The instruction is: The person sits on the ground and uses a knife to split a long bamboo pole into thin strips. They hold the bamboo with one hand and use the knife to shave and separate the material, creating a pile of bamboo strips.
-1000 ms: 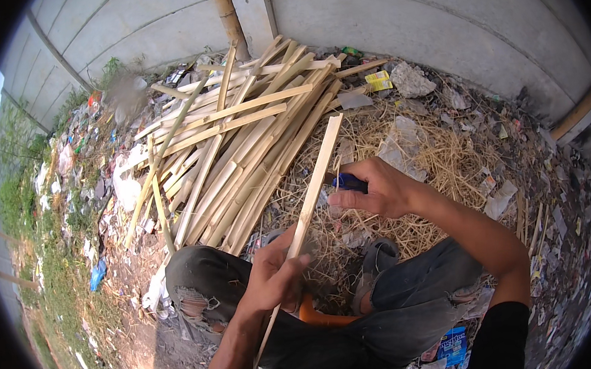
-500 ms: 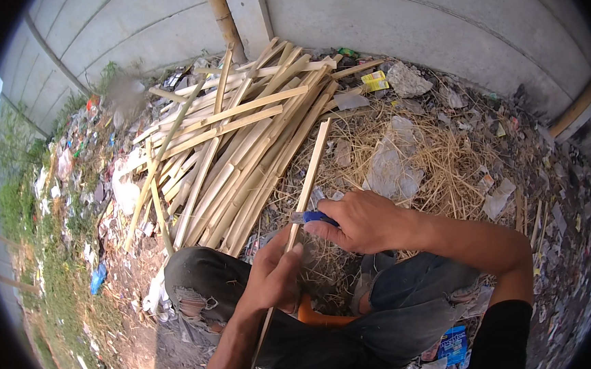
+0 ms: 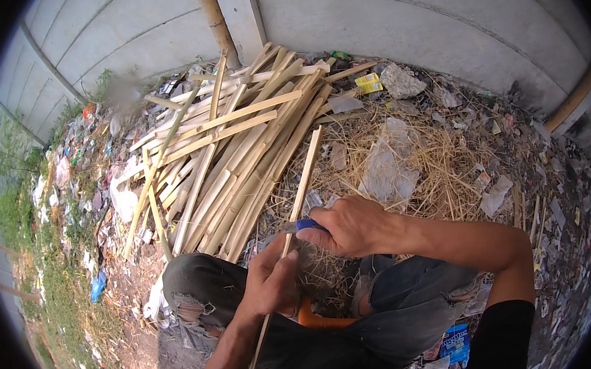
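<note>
My left hand (image 3: 272,276) grips a long, pale split-bamboo strip (image 3: 305,182) between thumb and fingers. The strip slants from beside my left forearm up and away to the right. In my closed right hand (image 3: 355,227) is a blue-handled knife (image 3: 309,224). Its short metal blade lies across the strip just above my left thumb; how deep the edge bites cannot be seen. Beyond my hands rests a large heap of similar bamboo strips (image 3: 239,164), crossing one another at many angles.
My bent knees (image 3: 206,280) flank the work, with a curved orange object (image 3: 322,320) between them. Dry straw (image 3: 438,167) and scattered litter cover the ground to the right. A rock (image 3: 401,81) lies near the concrete wall (image 3: 394,27), where a bamboo pole (image 3: 215,22) stands behind the heap.
The knife and my right hand have slid a little down the strip, toward my left hand. The strip's far end has shifted slightly left and down in view. Both holds remain.
</note>
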{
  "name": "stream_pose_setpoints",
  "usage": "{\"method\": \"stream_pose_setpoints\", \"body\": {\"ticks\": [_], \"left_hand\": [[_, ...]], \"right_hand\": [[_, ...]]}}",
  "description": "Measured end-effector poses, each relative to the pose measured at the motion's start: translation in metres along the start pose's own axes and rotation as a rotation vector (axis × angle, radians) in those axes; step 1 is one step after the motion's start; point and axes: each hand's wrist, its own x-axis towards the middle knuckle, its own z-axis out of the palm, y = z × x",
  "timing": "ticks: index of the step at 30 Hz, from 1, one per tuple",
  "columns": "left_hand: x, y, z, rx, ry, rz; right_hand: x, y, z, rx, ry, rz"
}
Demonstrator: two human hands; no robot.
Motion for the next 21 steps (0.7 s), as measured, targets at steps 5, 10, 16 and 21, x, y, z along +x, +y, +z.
{"method": "stream_pose_setpoints", "body": {"ticks": [5, 10, 16, 21], "left_hand": [[-0.003, -0.008, -0.001, 0.012, 0.038, -0.055], [0.009, -0.010, -0.003, 0.041, 0.026, -0.004], [-0.017, -0.008, -0.001, 0.082, -0.061, -0.053], [-0.018, -0.007, -0.018, 0.009, -0.153, -0.066]], "right_hand": [[0.021, 0.041, -0.015, -0.030, 0.145, 0.116], [0.030, 0.046, -0.025, -0.051, 0.169, 0.144], [0.024, 0.110, -0.057, -0.044, 0.501, 0.397], [-0.011, 0.116, -0.050, -0.036, 0.610, 0.370]]}}
